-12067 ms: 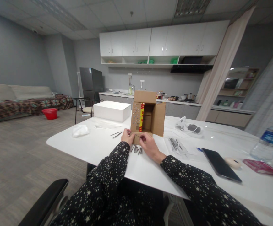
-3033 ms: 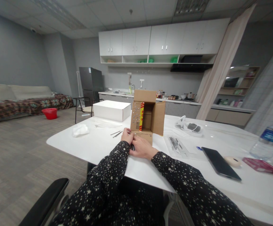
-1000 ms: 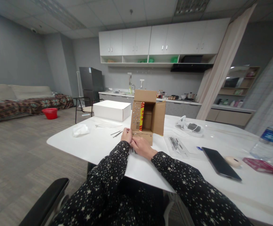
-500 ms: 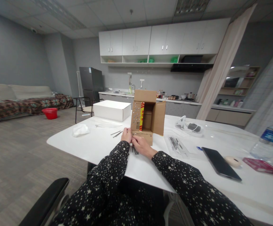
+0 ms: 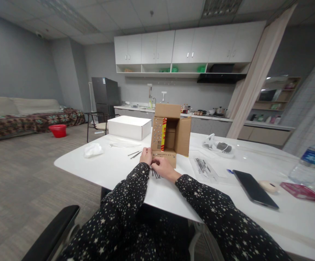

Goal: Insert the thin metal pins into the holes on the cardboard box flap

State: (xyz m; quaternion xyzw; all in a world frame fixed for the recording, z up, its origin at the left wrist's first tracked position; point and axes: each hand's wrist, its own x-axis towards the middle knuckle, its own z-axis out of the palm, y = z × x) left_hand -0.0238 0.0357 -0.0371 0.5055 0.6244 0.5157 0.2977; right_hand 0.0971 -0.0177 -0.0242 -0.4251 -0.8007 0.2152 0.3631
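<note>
Comparing with half a second ago, little is altered: the right hand (image 5: 165, 169) is drawn slightly back, so the small pile of dark metal nails (image 5: 155, 173) on the white bench (image 5: 114, 168) is seen a little more plainly, which suggests another nail is being picked out. The left hand (image 5: 146, 156) is pressed against the lower flap of the open brown cardboard box (image 5: 170, 136), fingers curled; whether a nail is pinched cannot be told. The right hand is partly closed just beside the nails, directly before the flap, and its hold cannot be made out.
</note>
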